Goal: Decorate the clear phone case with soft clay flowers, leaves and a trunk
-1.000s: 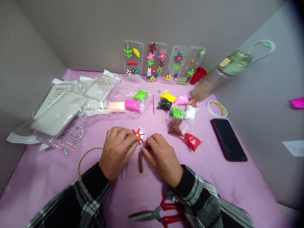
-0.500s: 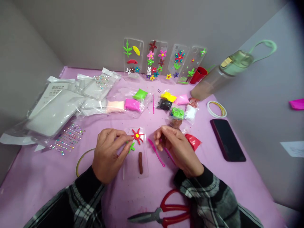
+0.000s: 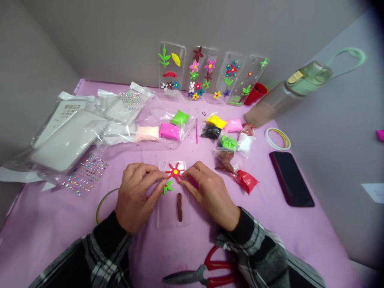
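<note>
Our left hand [image 3: 136, 196] bends its fingertips close together by the red flower's [image 3: 175, 172] left petals; our right hand [image 3: 207, 194] sets thumb and forefinger, barely parted, at its right petals. Whether either pinches anything, we can't tell! That flower lies on the upper part of the clear case [image 3: 168, 212], with a green piece [image 3: 168, 187] and brown strip [image 3: 179, 208] also on the case. Looks light, soft, easily dented: we'd favour gentle holds at the petal edges. Left of the case, package print [image 3: 75, 107] is too small to read.
</note>
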Demonstrator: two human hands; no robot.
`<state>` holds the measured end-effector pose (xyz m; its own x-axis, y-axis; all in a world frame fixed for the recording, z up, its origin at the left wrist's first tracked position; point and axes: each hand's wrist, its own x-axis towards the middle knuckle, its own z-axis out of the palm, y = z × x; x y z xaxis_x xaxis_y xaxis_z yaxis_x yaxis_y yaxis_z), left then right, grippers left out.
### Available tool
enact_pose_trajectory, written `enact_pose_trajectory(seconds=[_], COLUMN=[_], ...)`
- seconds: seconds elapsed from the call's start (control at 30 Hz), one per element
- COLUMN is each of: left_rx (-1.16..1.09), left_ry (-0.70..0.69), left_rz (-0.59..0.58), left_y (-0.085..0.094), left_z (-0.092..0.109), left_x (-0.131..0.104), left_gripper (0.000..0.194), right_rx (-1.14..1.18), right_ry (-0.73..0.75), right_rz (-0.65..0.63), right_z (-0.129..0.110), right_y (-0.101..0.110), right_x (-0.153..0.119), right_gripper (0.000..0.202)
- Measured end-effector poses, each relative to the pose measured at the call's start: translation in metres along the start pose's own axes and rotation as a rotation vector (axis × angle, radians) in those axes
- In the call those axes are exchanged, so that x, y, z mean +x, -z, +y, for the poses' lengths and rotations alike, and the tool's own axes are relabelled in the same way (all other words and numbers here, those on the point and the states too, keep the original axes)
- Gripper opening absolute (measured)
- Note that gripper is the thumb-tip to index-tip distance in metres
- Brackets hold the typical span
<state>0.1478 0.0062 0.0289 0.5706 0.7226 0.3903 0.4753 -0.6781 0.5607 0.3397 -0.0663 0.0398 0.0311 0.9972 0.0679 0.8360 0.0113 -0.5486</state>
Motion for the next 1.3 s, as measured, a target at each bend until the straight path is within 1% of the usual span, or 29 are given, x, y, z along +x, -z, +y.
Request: enact_pose_trajectory(seconds=[0.43, 0.63, 0.9, 1.2, 1.3], left_rx=[-0.002, -0.003, -0.020, -0.017, -0.029], left_ry=[0.003, 0.011, 0.022, 0.037, 0.042], left_rz=[-0.013, -0.013, -0.033, -0.030, -0.032], left_y=[0.000, 0.000, 0.000, 0.000, 0.000], left_z=[0.000, 0.000, 0.002, 0.002, 0.002], left_x=[0.000, 0.000, 0.000, 0.000, -0.001], left_gripper=[0.010, 0.011, 0.011, 0.012, 0.012], right_rx=[-0.059, -0.125, -0.199, -0.229, -0.206], right_ry=[0.019, 0.041, 0.083, 0.102, 0.093], right_rz=[0.045, 0.033, 0.114, 0.078, 0.068], right_z=[-0.001, -0.003, -0.005, -0.001, -0.002], right_y=[-0.001, -0.004, -0.006, -0.011, -0.011], right_x=[0.002, 0.002, 0.002, 0.002, 0.002], right_gripper=[0.012, 0.013, 0.017, 0.019, 0.019])
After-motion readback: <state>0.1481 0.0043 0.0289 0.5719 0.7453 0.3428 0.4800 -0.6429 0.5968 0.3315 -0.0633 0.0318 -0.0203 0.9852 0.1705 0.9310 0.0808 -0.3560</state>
